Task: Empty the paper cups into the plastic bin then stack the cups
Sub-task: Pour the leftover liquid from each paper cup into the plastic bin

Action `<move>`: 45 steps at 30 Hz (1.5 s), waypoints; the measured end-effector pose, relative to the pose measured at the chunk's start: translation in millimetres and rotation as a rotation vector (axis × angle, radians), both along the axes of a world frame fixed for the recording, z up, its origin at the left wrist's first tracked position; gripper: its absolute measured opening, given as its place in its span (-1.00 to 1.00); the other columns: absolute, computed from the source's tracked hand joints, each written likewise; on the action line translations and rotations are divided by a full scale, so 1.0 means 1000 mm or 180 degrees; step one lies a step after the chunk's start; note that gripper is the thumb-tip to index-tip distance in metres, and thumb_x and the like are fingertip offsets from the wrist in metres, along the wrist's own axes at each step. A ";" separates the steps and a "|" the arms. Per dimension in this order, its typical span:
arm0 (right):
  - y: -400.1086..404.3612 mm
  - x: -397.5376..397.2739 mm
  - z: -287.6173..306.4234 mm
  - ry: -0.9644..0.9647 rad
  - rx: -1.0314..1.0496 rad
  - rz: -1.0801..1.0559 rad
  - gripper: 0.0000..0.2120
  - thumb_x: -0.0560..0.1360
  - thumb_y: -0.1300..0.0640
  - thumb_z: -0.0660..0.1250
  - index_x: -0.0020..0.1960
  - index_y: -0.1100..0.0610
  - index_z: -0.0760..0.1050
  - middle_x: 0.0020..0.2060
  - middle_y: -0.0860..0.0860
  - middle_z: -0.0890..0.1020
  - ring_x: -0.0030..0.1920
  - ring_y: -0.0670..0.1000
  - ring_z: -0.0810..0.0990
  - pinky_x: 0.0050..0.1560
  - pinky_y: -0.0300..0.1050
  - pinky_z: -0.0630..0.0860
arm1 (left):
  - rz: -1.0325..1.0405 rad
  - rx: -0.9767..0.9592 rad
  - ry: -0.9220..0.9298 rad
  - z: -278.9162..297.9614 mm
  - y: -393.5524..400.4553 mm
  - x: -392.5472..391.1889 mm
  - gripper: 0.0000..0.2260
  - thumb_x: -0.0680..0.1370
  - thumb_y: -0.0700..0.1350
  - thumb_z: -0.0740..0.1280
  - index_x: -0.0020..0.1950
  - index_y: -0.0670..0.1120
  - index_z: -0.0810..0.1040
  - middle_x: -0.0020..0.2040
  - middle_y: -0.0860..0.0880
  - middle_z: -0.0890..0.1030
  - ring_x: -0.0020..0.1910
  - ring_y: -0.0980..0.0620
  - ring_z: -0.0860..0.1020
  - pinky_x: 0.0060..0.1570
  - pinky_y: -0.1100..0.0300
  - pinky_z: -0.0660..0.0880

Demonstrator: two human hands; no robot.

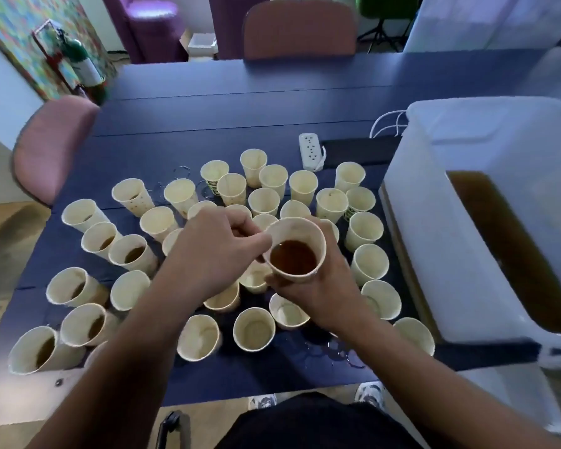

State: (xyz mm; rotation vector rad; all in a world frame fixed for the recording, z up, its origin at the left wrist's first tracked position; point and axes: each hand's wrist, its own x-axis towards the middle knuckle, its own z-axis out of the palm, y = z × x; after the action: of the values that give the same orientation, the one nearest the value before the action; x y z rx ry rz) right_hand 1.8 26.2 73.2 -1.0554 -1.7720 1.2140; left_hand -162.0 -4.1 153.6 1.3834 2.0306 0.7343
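Note:
My right hand (321,286) grips a paper cup (297,251) from below and the right, lifted above the others. Dark brown liquid fills its lower part. My left hand (214,254) has curled fingers, and its thumb and fingertips pinch the left rim of that same cup. Around both hands, several cream paper cups (253,328) stand upright on the dark blue table (191,124). Those at the left, such as one paper cup (130,254), hold brown liquid; many at the back and right look empty. The white plastic bin (434,222) stands at the right with brown liquid (515,254) inside.
A white power strip (310,150) lies behind the cups, with a white cable beside the bin. Wet patches (331,348) mark the table near its front edge. Pink chairs stand at the left (49,147) and at the far side (298,30).

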 end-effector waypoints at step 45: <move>0.133 0.292 0.022 -0.2684 0.0242 -0.1451 -0.38 0.38 0.05 0.51 0.34 -0.06 0.28 -0.01 -0.15 0.44 -0.02 -0.01 0.38 0.10 0.00 0.11 | -0.2456 0.0022 0.1270 -0.043 0.124 0.220 -0.15 0.51 0.40 0.20 0.66 0.04 -0.02 0.64 0.18 -0.11 0.60 0.21 -0.14 0.51 0.09 0.14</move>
State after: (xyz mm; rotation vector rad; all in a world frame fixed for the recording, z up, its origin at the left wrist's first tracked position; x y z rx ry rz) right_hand 293.7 159.4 95.6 -1.9768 -1.9583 0.4188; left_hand 58.4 119.5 110.9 2.2408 1.5257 0.1256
